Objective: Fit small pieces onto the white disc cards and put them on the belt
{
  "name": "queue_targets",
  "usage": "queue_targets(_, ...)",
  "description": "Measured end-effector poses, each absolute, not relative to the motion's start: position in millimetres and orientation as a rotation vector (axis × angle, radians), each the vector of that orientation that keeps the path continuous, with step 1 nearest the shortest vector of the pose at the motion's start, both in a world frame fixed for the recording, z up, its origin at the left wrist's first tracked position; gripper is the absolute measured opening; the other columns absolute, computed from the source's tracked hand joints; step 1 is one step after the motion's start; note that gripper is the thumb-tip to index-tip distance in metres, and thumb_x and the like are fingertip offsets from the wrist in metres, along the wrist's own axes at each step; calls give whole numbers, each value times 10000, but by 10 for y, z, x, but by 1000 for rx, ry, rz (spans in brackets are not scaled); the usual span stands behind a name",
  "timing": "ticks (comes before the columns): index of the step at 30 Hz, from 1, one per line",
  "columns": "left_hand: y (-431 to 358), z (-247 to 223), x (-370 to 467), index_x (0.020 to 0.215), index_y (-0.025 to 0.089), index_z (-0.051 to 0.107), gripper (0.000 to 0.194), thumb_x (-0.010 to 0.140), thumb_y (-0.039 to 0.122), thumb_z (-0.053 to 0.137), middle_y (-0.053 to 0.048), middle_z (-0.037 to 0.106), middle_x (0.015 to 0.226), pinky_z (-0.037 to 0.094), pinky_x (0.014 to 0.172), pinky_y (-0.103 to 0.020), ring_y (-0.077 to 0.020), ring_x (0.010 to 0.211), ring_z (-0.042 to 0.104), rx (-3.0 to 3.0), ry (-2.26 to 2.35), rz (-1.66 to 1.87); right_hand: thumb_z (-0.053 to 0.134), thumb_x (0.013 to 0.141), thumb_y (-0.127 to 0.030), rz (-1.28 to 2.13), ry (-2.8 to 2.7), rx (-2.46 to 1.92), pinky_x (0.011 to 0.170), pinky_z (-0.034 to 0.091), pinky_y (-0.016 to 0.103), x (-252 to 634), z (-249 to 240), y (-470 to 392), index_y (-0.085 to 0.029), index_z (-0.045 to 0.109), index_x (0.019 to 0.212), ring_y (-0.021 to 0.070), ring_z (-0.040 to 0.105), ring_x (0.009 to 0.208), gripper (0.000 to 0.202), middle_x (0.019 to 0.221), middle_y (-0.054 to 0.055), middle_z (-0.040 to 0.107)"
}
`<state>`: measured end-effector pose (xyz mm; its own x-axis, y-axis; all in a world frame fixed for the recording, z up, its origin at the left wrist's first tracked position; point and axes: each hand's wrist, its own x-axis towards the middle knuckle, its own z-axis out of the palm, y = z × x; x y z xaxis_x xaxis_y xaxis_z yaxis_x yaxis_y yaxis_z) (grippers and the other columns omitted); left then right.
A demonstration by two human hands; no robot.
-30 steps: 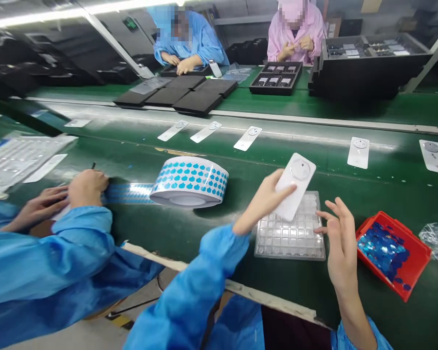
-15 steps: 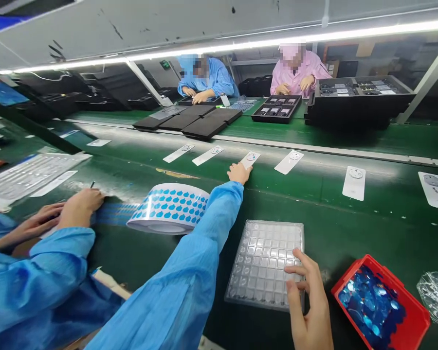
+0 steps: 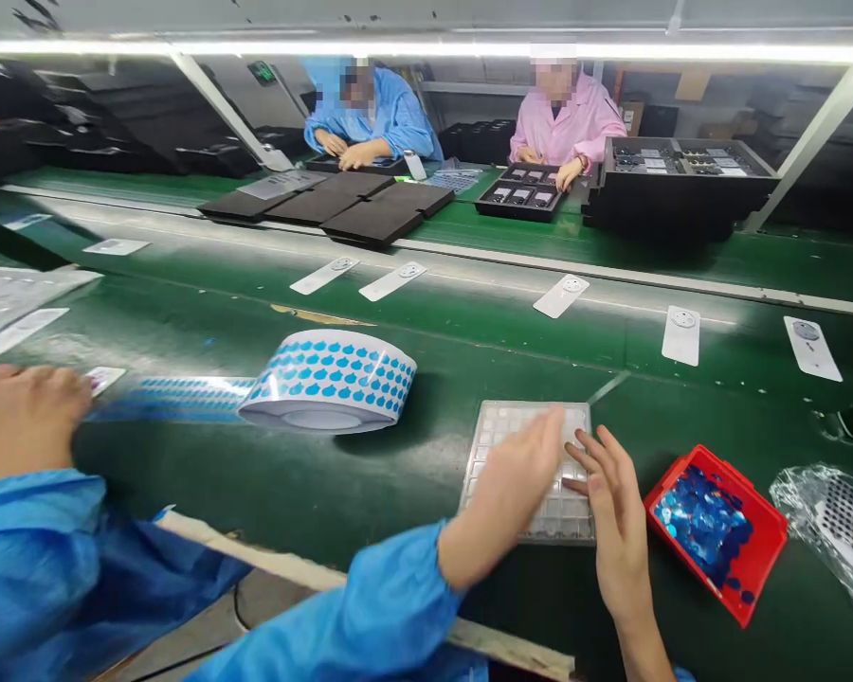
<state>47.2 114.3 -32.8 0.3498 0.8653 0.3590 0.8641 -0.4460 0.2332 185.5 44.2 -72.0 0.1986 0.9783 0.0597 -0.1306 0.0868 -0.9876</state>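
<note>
My left hand [image 3: 516, 483], blurred by motion, is above a clear plastic compartment tray [image 3: 483, 431] with its fingers pressed together. Just beyond its fingertips, a thin pale strip [image 3: 609, 386] shows; it looks like a white card seen nearly edge-on, though the grip itself is hidden. My right hand [image 3: 615, 511] is beside the tray's right edge, fingers spread, and appears to hold nothing. To its right stands a red bin [image 3: 760, 559] containing blue shiny film pieces [image 3: 703, 516]. White cards with round marks lie in a row farther back, including one card [image 3: 561, 296].
A roll of blue-printed stickers [image 3: 334, 374] stands left of centre, its strip running left to a co-worker's hand [image 3: 32, 417]. Black trays [image 3: 388, 213] lie beyond the metal rail. Two people work across the bench. A clear plastic bag [image 3: 825, 530] lies far right.
My left hand has come back from the card row to the tray, and the card it touched is gone from the row. My right hand stays near the tray. The view has shifted.
</note>
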Motion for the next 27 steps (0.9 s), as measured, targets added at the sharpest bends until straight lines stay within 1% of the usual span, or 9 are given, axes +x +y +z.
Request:
queue_targets(2, 706, -393, 440, 1334, 106, 657, 398, 1007, 33, 442, -161, 789, 1256, 649, 902, -327, -265, 1110, 789, 2651, 1407, 842, 608, 1085, -485, 1031, -936, -1214, 982, 621, 376, 1789, -657, 420, -248, 608, 1415, 261, 702, 1218, 407, 1327, 111, 724)
queue_targets(5, 409, -407, 259, 1482, 142, 570, 428, 1070, 179, 462, -178, 681, 1476, 595, 1081, -415, -305, 1346, 677, 2321, 1327, 1078, 616, 1067, -530, 976, -947, -1337, 725, 589, 261, 1742, -596, 338, -216, 714, 1080, 185, 680, 819, 330, 925, 30, 726)
queue_targets(7, 384, -366, 131, 1507, 183, 553, 442, 1081, 295, 520, -158, 695, 1458, 629, 985, -377, -293, 1287, 708, 1873, 1375, 1133, 607, 1061, -553, 1025, -985, -1340, 568, 501, 226, 1747, -568, 266, -207, 684, 908, 145, 560, 639, 386, 739, -13, 619)
queue_targets(9, 403, -312, 49, 1441, 166, 609, 454, 1049, 394, 592, -149, 771, 1294, 640, 805, -313, -275, 1093, 772, 1477, 1348, 1075, 620, 1047, -559, 1156, -1082, -1291, 517, 459, 221, 1764, -537, 200, -205, 638, 816, 131, 506, 580, 423, 671, -31, 549)
queue_targets(11, 412, -266, 22, 1231, 149, 716, 388, 992, 449, 657, -93, 803, 996, 586, 650, -261, -228, 825, 757, 1248, 1308, 1007, 623, 1048, -535, 1324, -1240, -1254, 491, 460, 222, 1778, -495, 153, -206, 631, 814, 131, 526, 553, 404, 661, -34, 546)
queue_targets(13, 395, -236, 31, 1026, 155, 745, 311, 953, 452, 690, -31, 733, 790, 506, 567, -227, -170, 657, 657, 1150, 1311, 1018, 618, 1064, -476, 1304, -1425, -1300, 478, 465, 219, 1773, -444, 127, -207, 655, 850, 131, 553, 546, 346, 676, -29, 578)
queue_targets(17, 320, -196, 51, 942, 168, 733, 244, 937, 408, 687, 8, 668, 746, 427, 547, -207, -133, 628, 562, 1114, 1300, 1109, 642, 1070, -317, 591, -1692, -1379, 531, 493, 209, 1694, -343, 125, -202, 652, 841, 115, 559, 593, 257, 736, -11, 608)
queue_targets(20, 259, -167, 26, 919, 169, 729, 229, 945, 387, 662, 23, 626, 710, 404, 546, -206, -126, 617, 524, 1149, 1317, 1123, 705, 1040, -240, 197, -1707, -1329, 540, 519, 215, 1645, -276, 153, -193, 665, 986, 119, 578, 618, 82, 799, 2, 623)
queue_targets(27, 122, -160, -26, 824, 175, 671, 287, 987, 405, 617, 61, 465, 587, 317, 480, -218, -100, 508, 389, 1285, 1315, 1025, 694, 1020, -86, -16, -1949, -1178, 636, 598, 242, 1710, -161, 223, -217, 744, 1126, 148, 711, 766, 176, 955, 51, 723)
